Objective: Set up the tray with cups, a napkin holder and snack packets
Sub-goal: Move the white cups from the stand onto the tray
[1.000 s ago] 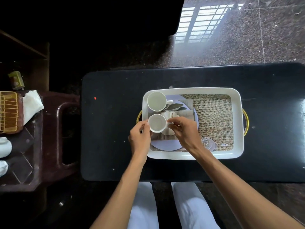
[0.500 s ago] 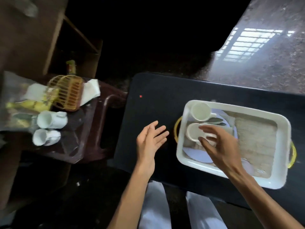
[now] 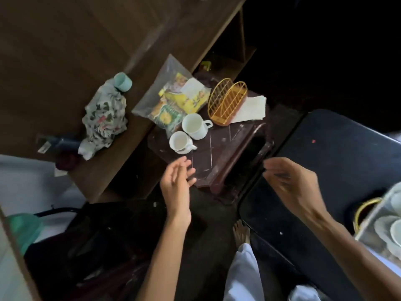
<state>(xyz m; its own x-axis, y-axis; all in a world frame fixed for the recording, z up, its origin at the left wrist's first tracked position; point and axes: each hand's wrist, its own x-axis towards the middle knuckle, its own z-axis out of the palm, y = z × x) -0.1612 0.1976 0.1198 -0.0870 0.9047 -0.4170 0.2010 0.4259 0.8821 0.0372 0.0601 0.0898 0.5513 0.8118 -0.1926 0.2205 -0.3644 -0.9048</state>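
We reach our empty, spread left hand (image 3: 176,181) toward the 2 white ceramic cups (image 3: 188,134) on the dark brown plastic stool (image 3: 219,157), where the gold wire napkin holder (image 3: 227,103) and bagged yellow snack packets (image 3: 173,103) wait behind them; best to take each cup by its handle. Our right hand (image 3: 288,181), loosely curled and blurred, holds nothing. Since 0.5 s ago, our view has swung from the white rectangular tray (image 3: 368,231) to the stool, both hands following.

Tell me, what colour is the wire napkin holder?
Golden yellow napkin holder, seen clearly in the head view.

Floral cloth (image 3: 104,114) w/ mint-capped bottle (image 3: 123,81) on wood shelf (image 3: 54,51); dark maroon stool (image 3: 219,148); black table (image 3: 325,170); green item (image 3: 23,229), maybe a bag.
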